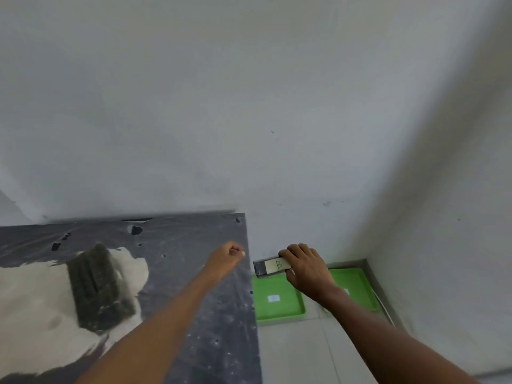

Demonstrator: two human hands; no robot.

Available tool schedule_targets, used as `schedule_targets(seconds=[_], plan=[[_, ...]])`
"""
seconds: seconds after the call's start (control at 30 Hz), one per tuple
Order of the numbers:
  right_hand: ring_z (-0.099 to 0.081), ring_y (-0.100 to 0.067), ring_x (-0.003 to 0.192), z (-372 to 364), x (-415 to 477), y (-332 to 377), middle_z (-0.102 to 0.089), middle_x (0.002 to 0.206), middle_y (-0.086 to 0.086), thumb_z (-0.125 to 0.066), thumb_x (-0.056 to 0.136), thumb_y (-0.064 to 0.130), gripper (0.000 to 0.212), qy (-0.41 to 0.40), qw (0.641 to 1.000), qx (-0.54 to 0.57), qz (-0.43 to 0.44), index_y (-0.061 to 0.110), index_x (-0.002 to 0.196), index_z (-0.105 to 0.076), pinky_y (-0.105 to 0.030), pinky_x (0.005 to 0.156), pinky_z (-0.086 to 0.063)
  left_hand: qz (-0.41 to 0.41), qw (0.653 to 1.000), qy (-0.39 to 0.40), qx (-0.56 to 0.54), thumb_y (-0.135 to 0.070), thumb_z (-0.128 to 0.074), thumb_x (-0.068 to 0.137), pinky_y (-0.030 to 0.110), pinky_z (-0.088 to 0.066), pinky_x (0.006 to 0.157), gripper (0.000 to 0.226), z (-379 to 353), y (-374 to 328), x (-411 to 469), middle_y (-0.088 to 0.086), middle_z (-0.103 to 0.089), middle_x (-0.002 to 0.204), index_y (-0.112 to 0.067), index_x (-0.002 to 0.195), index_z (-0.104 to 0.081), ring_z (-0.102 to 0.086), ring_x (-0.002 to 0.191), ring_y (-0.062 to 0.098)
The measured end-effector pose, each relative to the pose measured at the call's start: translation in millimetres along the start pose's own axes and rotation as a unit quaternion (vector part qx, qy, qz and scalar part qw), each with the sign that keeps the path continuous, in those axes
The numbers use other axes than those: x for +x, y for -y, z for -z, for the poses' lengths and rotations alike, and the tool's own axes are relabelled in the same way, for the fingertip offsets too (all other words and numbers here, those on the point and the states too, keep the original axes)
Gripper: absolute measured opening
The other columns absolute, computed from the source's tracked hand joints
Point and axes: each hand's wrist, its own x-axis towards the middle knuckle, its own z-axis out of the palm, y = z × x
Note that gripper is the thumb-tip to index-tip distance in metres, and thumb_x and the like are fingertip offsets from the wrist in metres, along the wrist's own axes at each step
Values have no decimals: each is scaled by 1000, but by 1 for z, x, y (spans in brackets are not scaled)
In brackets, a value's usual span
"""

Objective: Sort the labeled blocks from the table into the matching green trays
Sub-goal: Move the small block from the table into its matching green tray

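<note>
My right hand (307, 268) grips a dark block (270, 266) with a pale label marked "B", held in the air past the table's right edge, above two green trays on the floor. The left green tray (279, 310) shows a small white label in its middle. The right green tray (357, 281) is partly hidden by my right wrist. My left hand (228, 257) is a closed fist with nothing in it, over the table's right edge. A dark ribbed block (95, 284) lies on the table at the left.
The grey table (199, 273) has a worn surface with white patches under the ribbed block. The trays sit on pale floor tiles (299, 353) in a corner formed by two white walls. A white cable (383, 303) runs beside the right tray.
</note>
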Motion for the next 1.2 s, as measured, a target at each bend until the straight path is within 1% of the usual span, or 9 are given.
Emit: schedule_targets(seconds=[0.17, 0.37, 0.53, 0.6, 0.7, 0.8, 0.83, 1.0, 1.2], plan=[[-54, -24, 113, 7, -72, -89, -61, 121, 1, -58, 81, 20, 40, 28, 999, 29, -30, 20, 121, -51, -38, 90, -46, -3, 996, 83, 26, -17, -57, 95, 22, -50, 61, 17, -111, -29, -27, 1, -67, 91, -17, 108, -68, -63, 77, 15], [-54, -23, 114, 8, -116, -157, -61, 120, 0, -59, 83, 20, 40, 36, 994, 73, -72, 20, 122, -52, -37, 82, -50, -43, 988, 110, 96, -23, -56, 97, 29, -52, 80, 19, -194, -55, -27, 0, -67, 103, -15, 111, -66, -65, 92, 20], [-56, -22, 112, -8, -128, -207, -61, 119, 0, -63, 86, 24, 37, 39, 989, 105, -93, 20, 121, -53, -39, 79, -53, -66, 984, 109, 126, -24, -53, 98, 31, -52, 85, 16, -233, -65, 5, -2, -67, 107, -22, 109, -65, -65, 96, 17], [-56, -21, 112, -16, -125, -230, -61, 120, 0, -64, 86, 24, 37, 43, 988, 113, -90, 20, 121, -53, -38, 80, -53, -61, 984, 107, 129, -24, -51, 98, 35, -55, 84, 16, -248, -67, 22, -3, -67, 108, -25, 107, -64, -67, 96, 22], [-55, -21, 112, -31, -112, -265, -60, 119, -1, -63, 86, 26, 37, 55, 988, 116, -87, 19, 121, -53, -38, 81, -53, -53, 987, 97, 118, -21, -51, 97, 37, -55, 76, 17, -272, -67, 52, -3, -68, 103, -23, 106, -65, -68, 88, 28], [-55, -20, 108, -43, -97, -297, -60, 115, -1, -63, 86, 27, 35, 66, 989, 115, -71, 18, 118, -53, -34, 80, -50, -37, 989, 90, 108, -18, -50, 97, 29, -48, 64, 18, -292, -62, 78, 0, -67, 105, -24, 107, -63, -57, 66, 14], [-55, -21, 106, -48, -91, -311, -60, 113, -2, -63, 85, 26, 34, 71, 989, 115, -62, 18, 117, -54, -33, 79, -49, -30, 990, 92, 102, -17, -49, 97, 28, -47, 65, 19, -302, -61, 89, 1, -66, 106, -25, 107, -63, -56, 68, 12], [-58, -22, 98, -68, -69, -372, -62, 107, -3, -65, 82, 23, 30, 85, 988, 124, -40, 17, 111, -58, -34, 77, -49, -21, 983, 114, 142, -12, -50, 97, 28, -49, 87, 23, -341, -60, 130, -2, -63, 116, -19, 114, -63, -61, 100, 14], [-59, -20, 95, -102, -51, -428, -64, 103, -1, -68, 80, 21, 30, 69, 985, 153, -46, 16, 109, -61, -32, 77, -49, -30, 971, 116, 209, -14, -52, 97, 33, -52, 92, 27, -386, -53, 168, 1, -62, 116, -22, 120, -61, -63, 103, 17]])
